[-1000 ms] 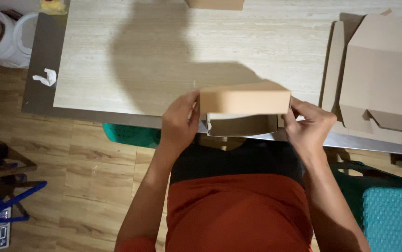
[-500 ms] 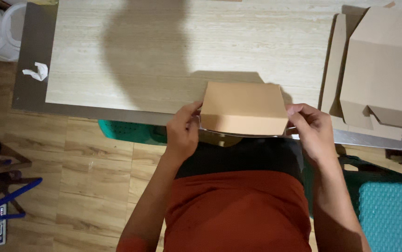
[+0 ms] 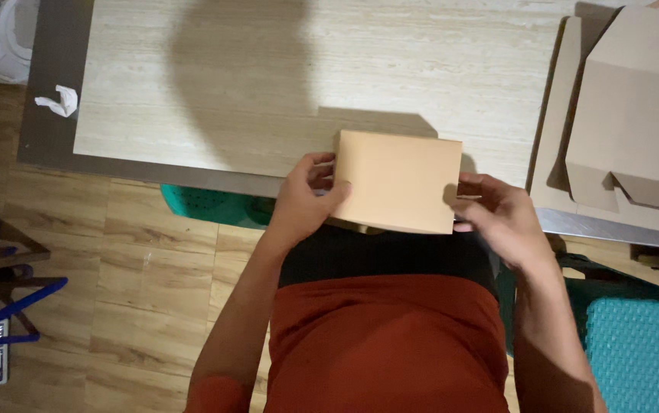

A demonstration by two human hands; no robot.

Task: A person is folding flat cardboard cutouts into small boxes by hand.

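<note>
Both hands hold a small tan cardboard box at the near edge of the surface.

At 10 o'clock a crumpled white scrap (image 3: 58, 100) lies on the surface (image 3: 215, 84). The left hand (image 3: 304, 200) pinches the box (image 3: 397, 180) by its left side, thumb on top. The box sits at centre, its plain top face closed and flat, so the folding looks done. The right hand (image 3: 498, 216) pinches its right edge. At 2 o'clock more cardboard (image 3: 636, 115), flat sheets and a part-folded box, lies unassembled.
</note>
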